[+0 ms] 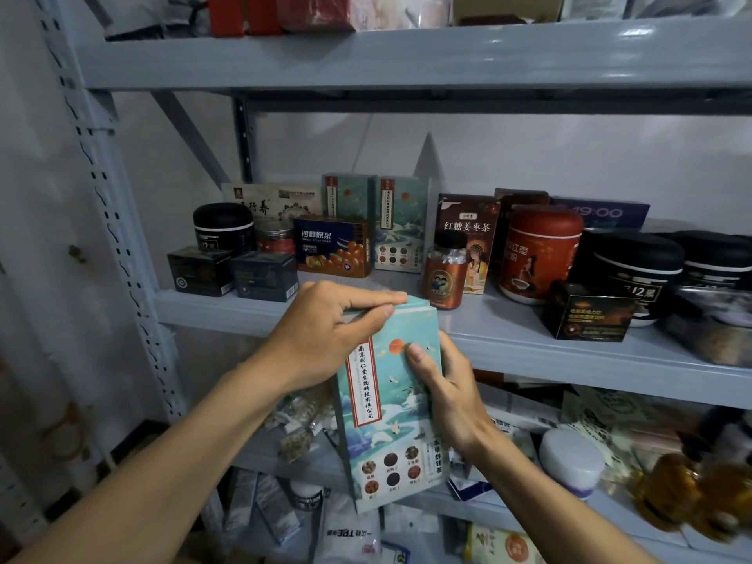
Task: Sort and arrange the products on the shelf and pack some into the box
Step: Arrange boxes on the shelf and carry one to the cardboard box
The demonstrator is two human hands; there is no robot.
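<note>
Far left of the held teal box [390, 409]: perforated upright of the grey shelf [122, 221]. Up and left of the teal box, on the middle board: black jar [223, 225], two dark cartons [199, 270] before it, then a blue-and-orange carton [333, 246]. Behind the teal box, at the back wall: two matching teal cartons [401, 221], upright. Left hand [325, 335] on the teal box's upper left corner, fingers laid along the top edge, thumb on the front face, gripping. Teal box upright, slightly tilted, in front of the middle board's edge, carried in both hands. Right hand [447, 392] on the box's right side, thumb on the front, other fingers wrapped behind, hidden. Up and right of the teal box: amber bottle [445, 270], red canister [537, 254], black carton [586, 315].
</note>
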